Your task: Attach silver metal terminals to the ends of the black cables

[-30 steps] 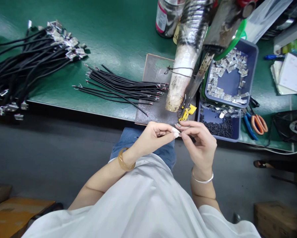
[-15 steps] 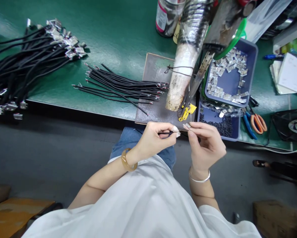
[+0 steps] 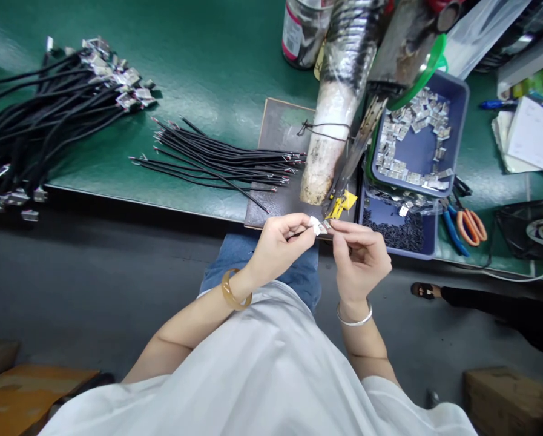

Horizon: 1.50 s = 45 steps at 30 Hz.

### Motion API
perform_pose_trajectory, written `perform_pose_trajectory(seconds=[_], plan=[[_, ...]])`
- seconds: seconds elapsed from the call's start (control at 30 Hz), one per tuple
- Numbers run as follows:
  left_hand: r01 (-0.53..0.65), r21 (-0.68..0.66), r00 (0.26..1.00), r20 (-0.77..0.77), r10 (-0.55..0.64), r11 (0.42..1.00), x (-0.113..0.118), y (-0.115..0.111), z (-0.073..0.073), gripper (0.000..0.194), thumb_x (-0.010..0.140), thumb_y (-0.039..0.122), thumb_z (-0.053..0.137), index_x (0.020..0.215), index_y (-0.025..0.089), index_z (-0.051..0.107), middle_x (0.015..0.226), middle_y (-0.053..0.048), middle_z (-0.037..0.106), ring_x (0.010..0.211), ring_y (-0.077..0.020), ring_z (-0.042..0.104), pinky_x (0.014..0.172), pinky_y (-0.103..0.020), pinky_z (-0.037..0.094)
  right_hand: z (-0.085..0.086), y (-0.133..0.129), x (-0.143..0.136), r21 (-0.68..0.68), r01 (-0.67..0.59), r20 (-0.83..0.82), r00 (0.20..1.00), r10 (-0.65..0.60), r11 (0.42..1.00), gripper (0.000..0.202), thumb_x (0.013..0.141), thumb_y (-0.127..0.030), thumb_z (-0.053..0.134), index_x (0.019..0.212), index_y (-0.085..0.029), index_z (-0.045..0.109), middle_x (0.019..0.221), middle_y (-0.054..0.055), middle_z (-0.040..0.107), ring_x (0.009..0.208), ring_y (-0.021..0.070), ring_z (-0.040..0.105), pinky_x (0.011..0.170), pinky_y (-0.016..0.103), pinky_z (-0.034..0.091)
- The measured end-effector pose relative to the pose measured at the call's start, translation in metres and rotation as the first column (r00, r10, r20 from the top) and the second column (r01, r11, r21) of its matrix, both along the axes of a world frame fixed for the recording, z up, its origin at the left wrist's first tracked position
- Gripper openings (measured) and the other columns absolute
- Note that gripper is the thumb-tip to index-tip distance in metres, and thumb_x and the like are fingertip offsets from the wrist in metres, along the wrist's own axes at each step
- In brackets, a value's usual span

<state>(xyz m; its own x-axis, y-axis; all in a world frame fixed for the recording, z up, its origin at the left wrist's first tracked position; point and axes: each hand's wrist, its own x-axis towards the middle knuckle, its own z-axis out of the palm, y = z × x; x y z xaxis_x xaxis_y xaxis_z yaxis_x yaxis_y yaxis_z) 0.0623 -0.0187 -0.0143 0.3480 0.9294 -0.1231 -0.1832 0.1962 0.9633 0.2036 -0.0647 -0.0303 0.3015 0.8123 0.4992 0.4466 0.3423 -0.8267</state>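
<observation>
My left hand [image 3: 278, 248] is closed on a thin black cable [image 3: 297, 236], mostly hidden by the fingers; white covering wraps a fingertip. Facing it, my right hand [image 3: 362, 257] pinches a small silver metal connector [image 3: 327, 224] between thumb and forefinger. The connector is right at the cable's end; whether they touch is too small to tell. Just beyond the fingertips is a yellow clip-like part [image 3: 342, 204] on a metal stand [image 3: 362, 139]. Loose black cables [image 3: 226, 154] with stripped ends lie to the left, partly on a dark board [image 3: 262, 209].
Cables with metal connectors [image 3: 71, 97] are heaped at left. A blue bin [image 3: 459, 133] of connectors sits above another bin [image 3: 428, 245] of small black pieces. A wrapped duct [image 3: 325, 133] hangs over the board. Orange-handled scissors [image 3: 473, 225] lie right. A person's leg [image 3: 489, 303] shows below.
My right hand has moved left, bringing the connector up to the cable end in my left hand. My left hand has shifted slightly up and left. The other person's foot has come further left.
</observation>
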Motion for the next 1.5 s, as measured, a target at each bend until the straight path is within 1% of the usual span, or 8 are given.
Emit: perform_pose_trajectory(seconds=[0.17,0.3,0.67,0.9,1.1,1.2,1.3,1.5], plan=[[-0.065,0.041,0.997,-0.031,0.066,0.997,0.004,0.005,0.002,0.016,0.082,0.023,0.065,0.069,0.014,0.062,0.058,0.004,0.043,0.054,-0.0068,0.034,0.050,-0.020,0.028,0.002,0.005,0.000,0.130,0.011,0.269,0.962,-0.046,0.991,0.018,0.086,-0.008,0.070,0.094,-0.024,0.067,0.102,0.002,0.078,0.091,0.0178,0.076,0.082,0.032,0.063],[-0.107,0.030,0.994,-0.023,0.107,0.994,0.008,0.007,0.002,0.017,0.082,0.023,0.066,0.068,0.015,0.060,0.059,0.005,0.045,0.054,-0.0064,0.036,0.050,-0.019,0.030,-0.001,0.007,0.003,0.189,0.024,0.397,0.912,-0.099,0.982,0.022,0.085,-0.007,0.071,0.095,-0.026,0.065,0.104,0.000,0.079,0.089,0.0167,0.077,0.078,0.029,0.062],[-0.127,0.048,0.992,-0.015,0.128,0.991,0.008,0.007,0.008,0.014,0.082,0.019,0.064,0.069,0.014,0.061,0.058,0.005,0.043,0.051,-0.0060,0.032,0.048,-0.019,0.026,0.003,0.011,0.004,0.233,0.001,0.480,0.869,-0.117,0.972,0.025,0.083,-0.009,0.073,0.098,-0.027,0.065,0.105,0.002,0.079,0.089,0.0187,0.077,0.076,0.030,0.063],[-0.088,0.000,0.995,-0.053,0.088,0.996,0.006,0.006,0.006,0.016,0.081,0.023,0.067,0.068,0.015,0.062,0.056,0.005,0.040,0.051,-0.0064,0.031,0.048,-0.021,0.027,-0.005,0.007,0.008,0.264,-0.040,0.533,0.839,-0.111,0.964,0.023,0.081,-0.010,0.074,0.092,-0.026,0.062,0.104,0.003,0.079,0.085,0.0177,0.078,0.070,0.027,0.063],[-0.035,0.098,0.993,-0.112,0.046,0.995,0.003,0.001,0.006,0.016,0.085,0.022,0.063,0.072,0.014,0.065,0.058,0.004,0.045,0.053,-0.0070,0.033,0.049,-0.020,0.028,0.006,0.005,0.007,0.260,0.020,0.454,0.880,-0.140,0.966,0.022,0.082,-0.009,0.075,0.096,-0.024,0.066,0.100,0.001,0.080,0.081,0.0156,0.077,0.068,0.025,0.063],[-0.028,0.201,0.988,-0.140,0.057,0.979,0.001,-0.001,0.006,0.013,0.085,0.019,0.063,0.076,0.013,0.069,0.065,0.001,0.055,0.054,-0.0070,0.037,0.049,-0.021,0.028,0.015,0.006,0.004,0.076,0.028,0.277,0.960,-0.048,0.997,0.015,0.086,-0.011,0.072,0.093,-0.024,0.068,0.100,0.003,0.078,0.088,0.0179,0.076,0.070,0.029,0.064],[-0.063,0.242,0.982,-0.157,0.103,0.968,0.001,-0.001,0.005,0.013,0.085,0.017,0.063,0.074,0.013,0.070,0.065,0.001,0.055,0.053,-0.0071,0.038,0.049,-0.021,0.029,0.020,0.007,0.003,-0.090,-0.026,0.102,0.994,0.035,0.996,0.007,0.089,-0.015,0.069,0.089,-0.022,0.068,0.098,0.004,0.076,0.085,0.0171,0.075,0.067,0.029,0.063],[-0.104,0.211,0.976,-0.164,0.140,0.972,0.004,0.004,0.004,0.014,0.084,0.015,0.062,0.072,0.013,0.068,0.063,0.002,0.053,0.053,-0.0070,0.035,0.050,-0.021,0.028,0.018,0.009,0.006,-0.067,-0.050,0.168,0.984,0.061,0.996,0.010,0.087,-0.012,0.069,0.088,-0.022,0.068,0.104,0.004,0.076,0.092,0.0178,0.074,0.078,0.032,0.064]])
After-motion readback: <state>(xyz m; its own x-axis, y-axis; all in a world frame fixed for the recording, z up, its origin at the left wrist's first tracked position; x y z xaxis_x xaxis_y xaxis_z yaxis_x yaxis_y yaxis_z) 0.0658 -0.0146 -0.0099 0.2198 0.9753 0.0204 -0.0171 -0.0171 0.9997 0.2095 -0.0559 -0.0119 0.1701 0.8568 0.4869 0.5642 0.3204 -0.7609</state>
